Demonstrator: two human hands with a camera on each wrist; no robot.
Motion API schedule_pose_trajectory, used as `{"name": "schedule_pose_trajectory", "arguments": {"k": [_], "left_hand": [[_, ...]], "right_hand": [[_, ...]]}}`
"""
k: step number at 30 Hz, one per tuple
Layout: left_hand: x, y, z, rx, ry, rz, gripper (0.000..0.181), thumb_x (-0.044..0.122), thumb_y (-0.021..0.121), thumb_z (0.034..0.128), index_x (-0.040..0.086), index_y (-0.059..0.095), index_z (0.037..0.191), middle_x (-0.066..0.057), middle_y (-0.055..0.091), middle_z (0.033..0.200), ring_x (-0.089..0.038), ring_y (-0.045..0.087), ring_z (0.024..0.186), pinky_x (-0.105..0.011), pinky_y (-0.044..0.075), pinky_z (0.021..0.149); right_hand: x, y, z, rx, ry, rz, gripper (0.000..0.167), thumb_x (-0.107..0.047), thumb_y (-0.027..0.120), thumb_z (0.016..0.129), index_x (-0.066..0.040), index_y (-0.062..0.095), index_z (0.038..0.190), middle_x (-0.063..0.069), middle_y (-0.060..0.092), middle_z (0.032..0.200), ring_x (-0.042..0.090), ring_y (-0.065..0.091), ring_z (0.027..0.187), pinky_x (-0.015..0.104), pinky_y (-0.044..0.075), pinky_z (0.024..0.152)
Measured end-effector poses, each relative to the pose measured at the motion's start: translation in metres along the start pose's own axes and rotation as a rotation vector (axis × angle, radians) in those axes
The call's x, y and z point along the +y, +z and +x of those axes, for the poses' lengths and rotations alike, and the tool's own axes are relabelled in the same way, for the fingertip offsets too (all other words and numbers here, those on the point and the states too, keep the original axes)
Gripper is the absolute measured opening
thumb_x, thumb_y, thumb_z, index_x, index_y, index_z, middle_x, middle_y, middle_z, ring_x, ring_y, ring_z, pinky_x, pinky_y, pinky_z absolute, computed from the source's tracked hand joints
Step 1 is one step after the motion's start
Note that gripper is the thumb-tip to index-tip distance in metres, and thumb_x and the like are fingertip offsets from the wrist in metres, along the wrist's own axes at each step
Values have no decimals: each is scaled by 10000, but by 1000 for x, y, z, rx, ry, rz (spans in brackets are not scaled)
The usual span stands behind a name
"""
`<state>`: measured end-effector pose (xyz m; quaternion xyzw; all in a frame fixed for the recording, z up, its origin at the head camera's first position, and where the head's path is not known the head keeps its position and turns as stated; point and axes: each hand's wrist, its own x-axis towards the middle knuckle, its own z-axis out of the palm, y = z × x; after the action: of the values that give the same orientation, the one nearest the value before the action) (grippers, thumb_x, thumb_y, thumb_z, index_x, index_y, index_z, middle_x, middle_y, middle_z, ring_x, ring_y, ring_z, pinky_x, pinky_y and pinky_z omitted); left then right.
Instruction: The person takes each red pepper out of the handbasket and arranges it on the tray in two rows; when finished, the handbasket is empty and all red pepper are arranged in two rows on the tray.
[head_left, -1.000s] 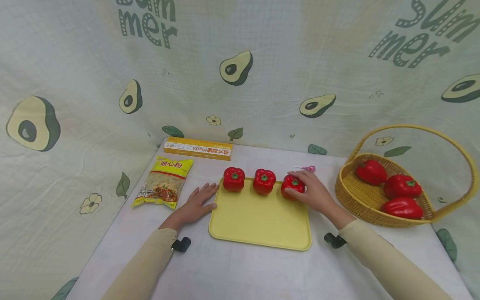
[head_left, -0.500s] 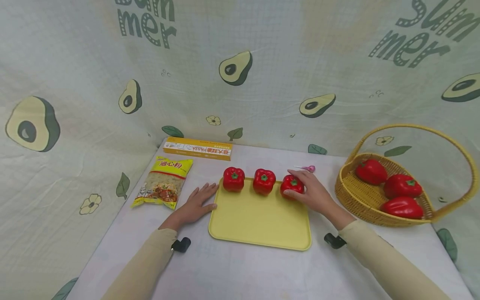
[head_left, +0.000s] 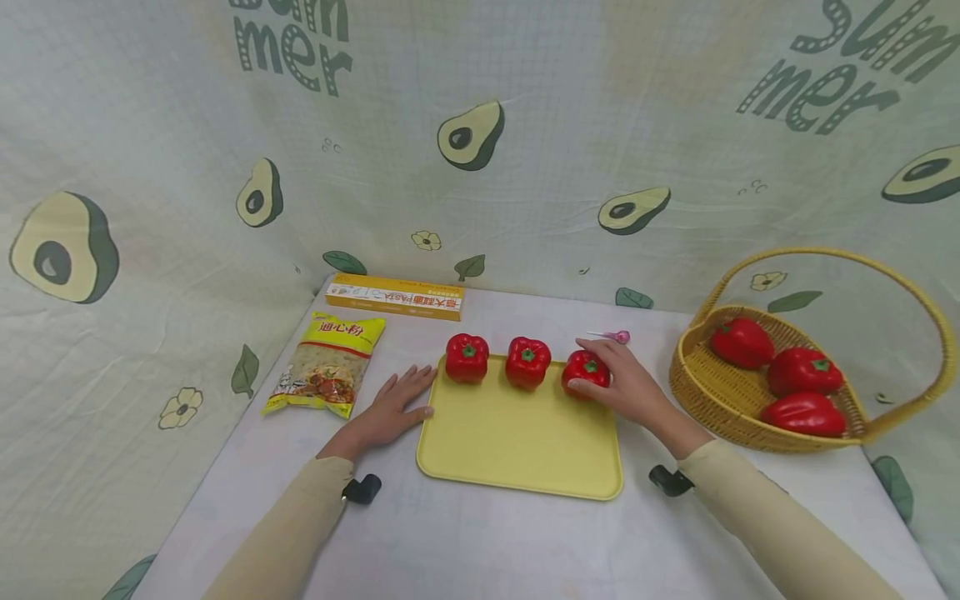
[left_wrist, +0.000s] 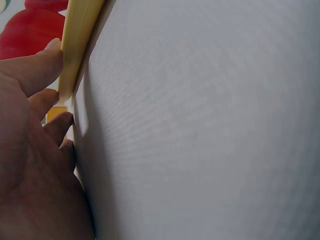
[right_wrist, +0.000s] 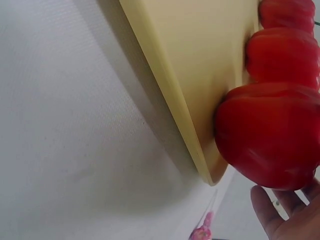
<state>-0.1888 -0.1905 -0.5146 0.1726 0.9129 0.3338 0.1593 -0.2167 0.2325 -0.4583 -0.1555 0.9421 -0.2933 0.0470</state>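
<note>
Three red bell peppers stand in a row along the far edge of a yellow tray (head_left: 517,442): a left pepper (head_left: 467,360), a middle pepper (head_left: 527,367) and a right pepper (head_left: 582,371). My right hand (head_left: 626,385) holds the right pepper, thumb on its near side and fingers behind. That pepper (right_wrist: 270,135) sits on the tray's corner in the right wrist view, with the fingertips partly hidden. My left hand (head_left: 390,408) lies on the table with its fingers spread, touching the tray's left edge. The left wrist view shows its thumb (left_wrist: 42,70) against the tray rim (left_wrist: 80,40).
At the right stands a wicker basket (head_left: 693,400) with a tall handle and three more red peppers inside. A yellow pasta bag (head_left: 326,367) and a long pasta box (head_left: 397,297) lie at the back left. A small pink-handled tool (head_left: 618,337) lies behind the tray.
Almost nothing differs. The right pepper and the right hand on it have shifted very slightly; the left hand and tray have stayed in place.
</note>
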Motion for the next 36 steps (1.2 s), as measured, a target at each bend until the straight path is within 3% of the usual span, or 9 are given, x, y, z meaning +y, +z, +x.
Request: {"name": "schedule_pose_trajectory", "arguments": {"k": [14, 21, 36], "left_hand": [[0, -1, -1, -6, -10, 5, 724, 405, 569, 1038, 216, 215, 1641, -24, 190, 1697, -252, 16, 1576, -488, -60, 1263], [1, -1, -1, -4, -6, -8, 724, 406, 578, 1034, 223, 224, 1639, -14, 192, 1696, -247, 18, 1576, -484, -65, 1262], [0, 0, -2, 5, 7, 1, 719, 393, 567, 1040, 193, 223, 1639, -49, 195, 1695, -283, 26, 1574, -510, -61, 1259]], "right_hand": [[2, -2, -5, 11, 15, 18, 805, -463, 789, 874, -186, 437, 1544, 183, 367, 1570, 425, 333, 1438, 639, 467, 1036], [3, -5, -7, 14, 24, 4, 818, -524, 759, 880, -187, 430, 1549, 179, 356, 1586, 424, 313, 1453, 647, 455, 1044], [16, -12, -17, 70, -28, -24, 770, -538, 707, 920, -165, 437, 1538, 161, 446, 1514, 411, 494, 1296, 602, 510, 1002]]}}
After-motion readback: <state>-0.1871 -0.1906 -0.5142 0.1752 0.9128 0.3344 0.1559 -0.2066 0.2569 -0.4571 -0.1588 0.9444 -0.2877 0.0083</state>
